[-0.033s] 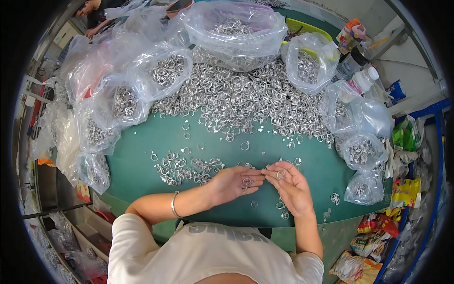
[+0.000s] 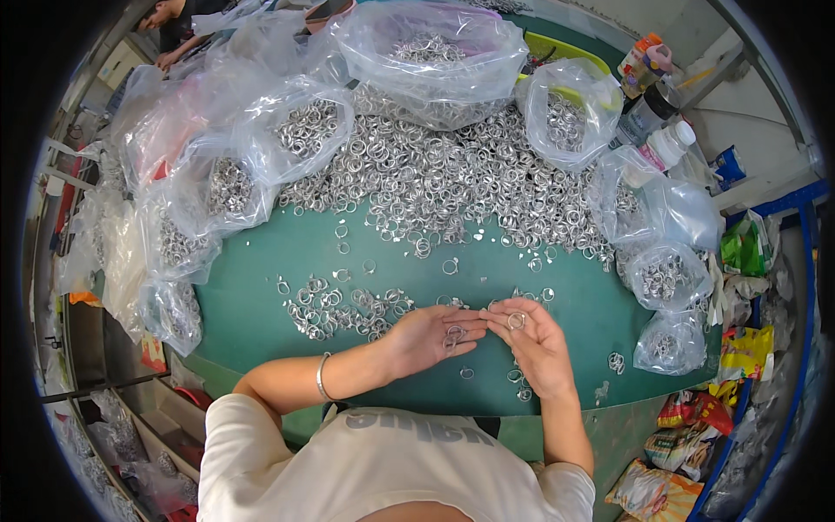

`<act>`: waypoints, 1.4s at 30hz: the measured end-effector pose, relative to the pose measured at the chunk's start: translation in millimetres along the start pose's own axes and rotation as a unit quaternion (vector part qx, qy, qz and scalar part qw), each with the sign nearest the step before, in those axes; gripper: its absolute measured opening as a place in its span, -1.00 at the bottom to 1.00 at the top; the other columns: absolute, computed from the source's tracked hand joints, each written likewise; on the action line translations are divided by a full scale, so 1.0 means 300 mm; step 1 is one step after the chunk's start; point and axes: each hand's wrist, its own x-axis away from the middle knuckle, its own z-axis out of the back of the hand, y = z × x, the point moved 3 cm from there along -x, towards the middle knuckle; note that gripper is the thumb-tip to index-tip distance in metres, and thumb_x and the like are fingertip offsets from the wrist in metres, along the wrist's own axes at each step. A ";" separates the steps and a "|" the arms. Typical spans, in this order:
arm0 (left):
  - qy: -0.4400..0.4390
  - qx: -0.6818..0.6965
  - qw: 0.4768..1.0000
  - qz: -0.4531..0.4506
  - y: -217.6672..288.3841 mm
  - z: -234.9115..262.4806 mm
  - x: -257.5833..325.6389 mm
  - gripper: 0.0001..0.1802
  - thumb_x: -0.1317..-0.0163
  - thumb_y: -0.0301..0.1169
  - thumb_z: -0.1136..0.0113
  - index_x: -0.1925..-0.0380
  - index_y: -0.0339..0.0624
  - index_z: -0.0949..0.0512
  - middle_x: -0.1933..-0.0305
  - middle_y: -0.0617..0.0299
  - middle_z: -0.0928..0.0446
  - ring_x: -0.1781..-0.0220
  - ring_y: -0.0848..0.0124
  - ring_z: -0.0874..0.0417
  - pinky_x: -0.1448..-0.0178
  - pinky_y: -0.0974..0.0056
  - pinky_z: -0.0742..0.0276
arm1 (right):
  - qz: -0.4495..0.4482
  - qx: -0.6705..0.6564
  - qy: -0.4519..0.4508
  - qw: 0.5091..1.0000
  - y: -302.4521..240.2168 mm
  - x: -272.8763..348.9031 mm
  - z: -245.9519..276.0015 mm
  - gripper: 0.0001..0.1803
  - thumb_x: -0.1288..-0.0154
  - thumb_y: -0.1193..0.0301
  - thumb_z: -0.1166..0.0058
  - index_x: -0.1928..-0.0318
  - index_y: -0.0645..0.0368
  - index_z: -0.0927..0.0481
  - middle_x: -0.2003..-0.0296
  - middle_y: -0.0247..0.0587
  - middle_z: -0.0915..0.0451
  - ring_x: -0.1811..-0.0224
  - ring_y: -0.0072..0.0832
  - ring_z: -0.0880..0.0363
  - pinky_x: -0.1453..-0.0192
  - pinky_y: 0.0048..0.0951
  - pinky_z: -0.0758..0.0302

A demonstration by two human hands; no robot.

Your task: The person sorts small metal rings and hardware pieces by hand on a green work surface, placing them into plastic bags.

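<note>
My left hand (image 2: pixel 416 342) is palm up over the near part of the green table, its fingers stretched to the right. A few silver rings (image 2: pixel 452 336) lie across those fingers. My right hand (image 2: pixel 543 355) meets its fingertips, with thumb and fingers bent together. Another silver ring (image 2: pixel 517 320) rests against the fingers of the right hand. Whatever sits between the touching fingertips is too small to make out. To the left of my left hand lies a small loose pile of rings (image 2: pixel 326 309). Several rings (image 2: pixel 519 380) lie beside and partly behind my right hand.
A large heap of silver rings (image 2: pixel 435 178) spreads over the far half of the green table (image 2: pixel 278 257). Clear plastic bags of rings, such as a big one (image 2: pixel 430 87), surround it. Bottles (image 2: pixel 668 144) stand at the far right. A person (image 2: pixel 174 26) sits far left.
</note>
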 end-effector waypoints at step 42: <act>0.014 -0.104 0.922 -0.373 0.485 0.049 0.322 -0.66 -0.34 -0.37 0.05 -0.06 -0.30 -0.41 0.43 0.31 -0.37 0.61 0.68 -0.18 0.65 0.58 -0.02 | 0.021 0.401 -0.040 0.915 0.119 0.023 -0.173 -0.68 -0.24 0.67 0.06 -0.03 0.36 -0.46 0.16 -0.15 -0.57 0.13 -0.50 -0.53 -0.02 -0.50 -0.44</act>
